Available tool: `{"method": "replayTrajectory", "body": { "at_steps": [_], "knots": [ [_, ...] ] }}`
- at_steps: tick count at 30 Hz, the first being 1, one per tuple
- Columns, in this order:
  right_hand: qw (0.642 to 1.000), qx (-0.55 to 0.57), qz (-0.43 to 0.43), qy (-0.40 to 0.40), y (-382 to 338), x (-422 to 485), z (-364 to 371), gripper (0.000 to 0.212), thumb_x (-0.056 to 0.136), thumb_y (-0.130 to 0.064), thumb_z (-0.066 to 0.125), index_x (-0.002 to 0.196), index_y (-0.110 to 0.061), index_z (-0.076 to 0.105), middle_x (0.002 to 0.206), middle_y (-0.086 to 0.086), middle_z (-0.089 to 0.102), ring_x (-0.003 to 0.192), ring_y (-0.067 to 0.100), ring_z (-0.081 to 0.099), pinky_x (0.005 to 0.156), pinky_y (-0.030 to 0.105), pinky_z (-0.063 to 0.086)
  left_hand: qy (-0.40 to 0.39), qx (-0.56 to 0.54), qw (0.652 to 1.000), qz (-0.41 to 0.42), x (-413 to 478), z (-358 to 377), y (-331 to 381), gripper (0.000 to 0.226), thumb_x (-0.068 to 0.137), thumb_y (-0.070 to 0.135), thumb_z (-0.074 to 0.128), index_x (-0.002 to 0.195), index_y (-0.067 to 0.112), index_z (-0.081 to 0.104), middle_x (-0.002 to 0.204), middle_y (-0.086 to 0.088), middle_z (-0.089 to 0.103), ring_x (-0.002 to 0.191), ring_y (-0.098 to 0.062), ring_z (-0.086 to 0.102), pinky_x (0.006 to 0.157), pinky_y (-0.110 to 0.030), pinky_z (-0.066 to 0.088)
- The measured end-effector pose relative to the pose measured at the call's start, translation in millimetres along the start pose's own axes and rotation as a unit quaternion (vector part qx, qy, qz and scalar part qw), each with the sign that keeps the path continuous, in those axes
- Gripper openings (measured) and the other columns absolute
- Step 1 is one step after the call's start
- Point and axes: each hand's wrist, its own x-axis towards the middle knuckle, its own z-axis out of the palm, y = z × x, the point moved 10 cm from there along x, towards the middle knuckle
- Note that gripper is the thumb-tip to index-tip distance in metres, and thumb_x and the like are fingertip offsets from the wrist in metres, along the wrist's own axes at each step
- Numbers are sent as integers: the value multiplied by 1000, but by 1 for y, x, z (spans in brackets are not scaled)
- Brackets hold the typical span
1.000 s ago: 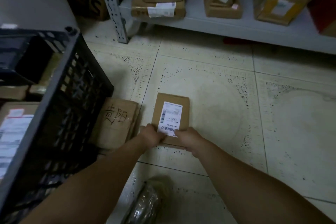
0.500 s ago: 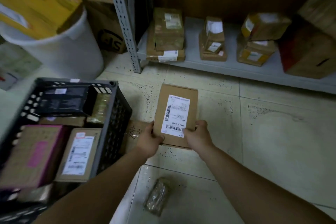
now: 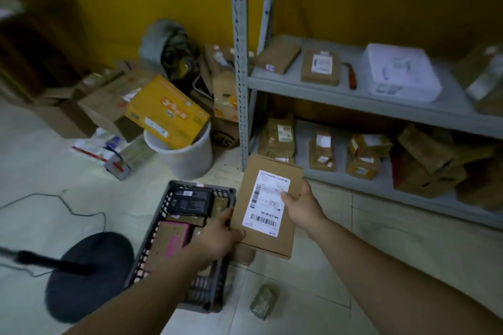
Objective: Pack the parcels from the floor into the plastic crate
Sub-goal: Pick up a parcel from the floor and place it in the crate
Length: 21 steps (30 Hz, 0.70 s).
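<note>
The person is holding a flat brown cardboard parcel (image 3: 272, 242) in the air with both hands, just right of the crate (image 3: 202, 185) and above the floor (image 3: 381, 266). The parcel is facing up and tilting a little. A white label (image 3: 266, 198) with barcodes and fine print is covering much of its top. The left hand (image 3: 217, 236) is gripping the near left corner, with the thumb lying on top. The right hand (image 3: 302, 207) is gripping the right edge, with the thumb pressing on the label.

The dark plastic crate is sitting on the floor with lattice walls. It is already carrying a black box (image 3: 190, 200) at its far end, a pink-faced parcel (image 3: 172, 242) nearer, and brown parcels between them. A brown shape is peeking out below the held parcel, possibly another parcel on the floor, though it is mostly hidden. A small wrapped packet (image 3: 263, 304) is lying on the floor nearer the person.
</note>
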Motion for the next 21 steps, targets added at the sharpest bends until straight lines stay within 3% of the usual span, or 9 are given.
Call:
{"method": "replayTrajectory", "body": {
  "at_steps": [5,7,10,14,21],
  "knots": [
    [999,3,-49,7,-73,-64,58,56,97,-26,52,147,-26,26,132,0,58,113,26,60,86,33,48,33,39,998,42,-63,-91,20,51,86,4,58,135,16,49,112,-3,67,93,-19,65,85,-35,54],
    [998,16,-63,23,-95,-81,83,51,97,-25,53,144,-25,31,131,0,59,112,26,60,85,33,49,42,56,995,72,-82,-125,27,48,88,5,58,134,17,49,114,-6,66,92,-19,64,79,-32,54],
    [994,39,-79,62,-119,-111,125,43,97,-23,53,137,-23,38,129,2,60,110,25,61,85,35,51,48,82,990,107,-109,-180,26,49,89,10,58,136,19,47,119,-6,63,99,-23,63,86,-38,53],
    [993,30,-78,83,-137,-149,168,48,97,-23,53,140,-20,34,131,2,58,115,27,59,90,36,49,52,93,987,122,-139,-230,20,46,92,13,56,136,18,46,111,-6,59,97,-21,58,84,-32,48],
    [992,3,-81,102,-147,-172,187,51,95,-23,57,140,-16,35,135,4,56,119,28,56,94,38,47,26,100,987,120,-150,-253,12,46,93,12,55,137,20,45,115,-8,61,97,-22,60,89,-35,51]
  ]
}}
